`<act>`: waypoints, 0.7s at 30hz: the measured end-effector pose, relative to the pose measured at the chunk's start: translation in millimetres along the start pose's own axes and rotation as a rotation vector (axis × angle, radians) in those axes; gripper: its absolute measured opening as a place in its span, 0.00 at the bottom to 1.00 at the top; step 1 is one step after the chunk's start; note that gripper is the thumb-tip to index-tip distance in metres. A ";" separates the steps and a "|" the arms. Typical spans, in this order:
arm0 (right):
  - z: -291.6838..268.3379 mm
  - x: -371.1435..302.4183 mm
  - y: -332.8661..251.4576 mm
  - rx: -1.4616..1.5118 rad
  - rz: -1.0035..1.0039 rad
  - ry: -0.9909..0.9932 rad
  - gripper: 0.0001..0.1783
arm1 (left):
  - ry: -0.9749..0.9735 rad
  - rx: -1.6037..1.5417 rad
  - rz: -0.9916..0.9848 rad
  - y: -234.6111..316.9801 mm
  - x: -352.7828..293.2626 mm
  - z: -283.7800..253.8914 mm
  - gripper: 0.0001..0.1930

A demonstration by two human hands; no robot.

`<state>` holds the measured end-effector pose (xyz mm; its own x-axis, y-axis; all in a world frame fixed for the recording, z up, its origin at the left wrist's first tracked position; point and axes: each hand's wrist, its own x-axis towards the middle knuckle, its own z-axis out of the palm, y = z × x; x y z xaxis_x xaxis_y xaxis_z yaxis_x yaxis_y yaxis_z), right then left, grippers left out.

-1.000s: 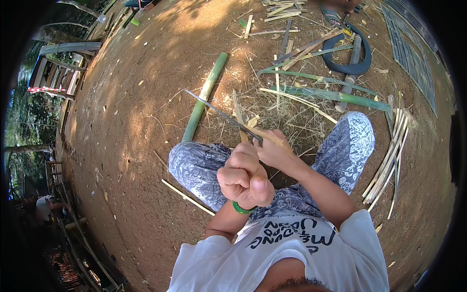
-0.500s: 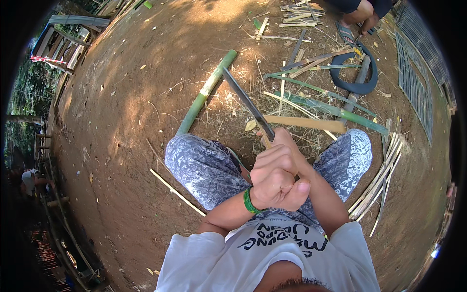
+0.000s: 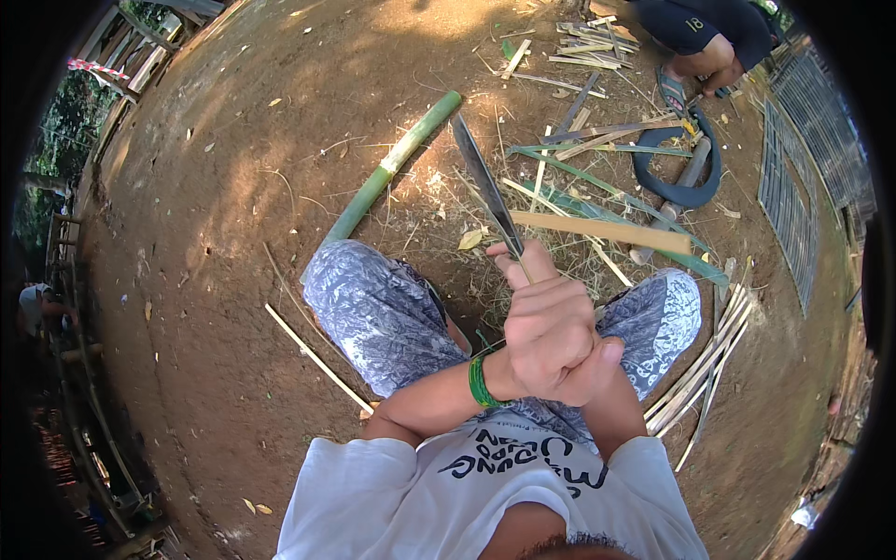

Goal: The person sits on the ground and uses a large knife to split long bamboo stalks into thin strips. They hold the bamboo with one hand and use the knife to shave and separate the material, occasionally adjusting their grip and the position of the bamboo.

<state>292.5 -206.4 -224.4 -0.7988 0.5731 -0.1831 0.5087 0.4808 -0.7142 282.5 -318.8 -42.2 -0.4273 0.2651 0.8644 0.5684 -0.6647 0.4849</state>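
That bamboo strip jutting beside the knife looks light, springy, likely sharp-edged; I'd hold its flat faces. The left hand is clenched, seemingly on it; the right hand curls at the knife's base.

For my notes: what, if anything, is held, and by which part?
The right hand holds the knife near its blade's base; what the left hand holds cannot be told.

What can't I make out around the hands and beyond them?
Head view:
Right hand: partly hidden behind the left hand.
Knife: handle covered by the hands.
Tan strip: contact with the blade unclear from above.
Co-worker: partly cut off by the upper edge.
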 end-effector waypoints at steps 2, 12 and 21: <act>-12.3 -1.1 -4.3 0.029 0.017 -0.035 0.13 | 0.014 -0.016 -0.002 -2.4 0.6 1.9 0.18; 31.0 24.5 17.4 -0.087 -0.168 0.142 0.14 | 0.043 0.014 -0.022 -2.2 3.0 0.7 0.21; 39.5 37.7 23.3 -0.115 -0.248 0.226 0.15 | 0.041 0.044 -0.010 -2.5 5.5 2.1 0.21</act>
<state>261.6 -199.9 -274.7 -0.8177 0.5559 0.1497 0.3512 0.6877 -0.6355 280.2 -314.1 -38.4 -0.4608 0.2422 0.8538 0.5940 -0.6306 0.4995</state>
